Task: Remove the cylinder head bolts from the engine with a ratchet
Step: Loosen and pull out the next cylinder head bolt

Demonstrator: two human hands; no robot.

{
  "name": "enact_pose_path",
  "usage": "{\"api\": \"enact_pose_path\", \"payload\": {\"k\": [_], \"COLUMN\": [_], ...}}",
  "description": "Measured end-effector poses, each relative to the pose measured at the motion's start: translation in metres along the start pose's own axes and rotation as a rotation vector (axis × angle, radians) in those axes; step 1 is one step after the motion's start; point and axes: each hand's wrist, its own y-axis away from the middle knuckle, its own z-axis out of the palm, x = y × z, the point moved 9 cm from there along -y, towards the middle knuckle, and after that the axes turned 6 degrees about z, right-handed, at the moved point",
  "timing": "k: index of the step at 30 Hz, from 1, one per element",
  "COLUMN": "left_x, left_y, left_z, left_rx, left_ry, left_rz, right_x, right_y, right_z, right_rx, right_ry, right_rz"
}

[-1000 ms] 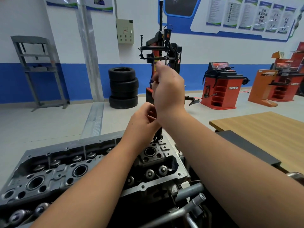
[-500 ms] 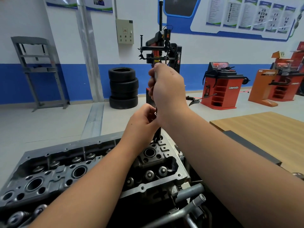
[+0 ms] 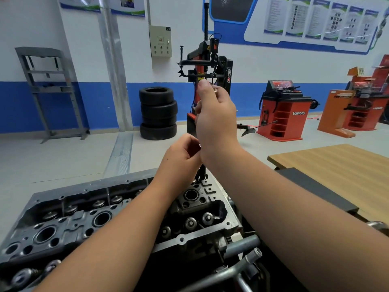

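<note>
Right hand [image 3: 214, 116] was raised above the cylinder head [image 3: 109, 216], fingers curled, thumb and fingertips pinching the top end of a slim upright tool; only a small metal bit of it showed at the fingertips. Left hand [image 3: 181, 157] sat just below, touching the right wrist, fingers curled round the same tool's shaft [image 3: 202, 172]. The dark shaft dropped from under the hands into a bolt hole at the far right corner of the cylinder head. Could not tell if a bolt was on it. Ratchet handle hidden by the hands. Head's valve springs and plug wells were exposed. A wooden counter [image 3: 336, 165] stood to the right. Farther off: stacked tires [image 3: 158, 112], a tire changer [image 3: 210, 66] behind the hands, a red wheel balancer [image 3: 284, 110].
</note>
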Motion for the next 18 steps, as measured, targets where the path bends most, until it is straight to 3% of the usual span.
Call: {"api": "enact_pose_path", "payload": {"k": [3,6,9,11,15,18], "left_x": [-0.005,-0.006,0.000,0.002,0.003,0.003], "left_y": [0.002,0.005,0.006,0.004,0.000,-0.001], "left_z": [-0.005,0.000,0.008,0.007,0.002,0.002], "left_rx": [0.031,-0.043,-0.101,-0.111,-0.079,-0.034], "left_ry": [0.032,0.092,0.092,0.082,0.005,0.007], "left_rz": [-0.028,-0.032,-0.018,-0.004,0.025,0.001], "right_x": [0.003,0.009,0.009,0.010,0.003,0.001], "right_y": [-0.005,-0.012,-0.010,-0.009,-0.009,-0.007], "right_z": [0.009,0.020,0.026,0.023,0.002,0.002], "right_rx": [-0.148,-0.394,-0.557,-0.507,-0.099,-0.045], "right_ry": [-0.100,-0.126,-0.110,-0.132,-0.060,-0.056], "right_rz": [0.080,0.266,0.320,0.329,0.139,0.132]}}
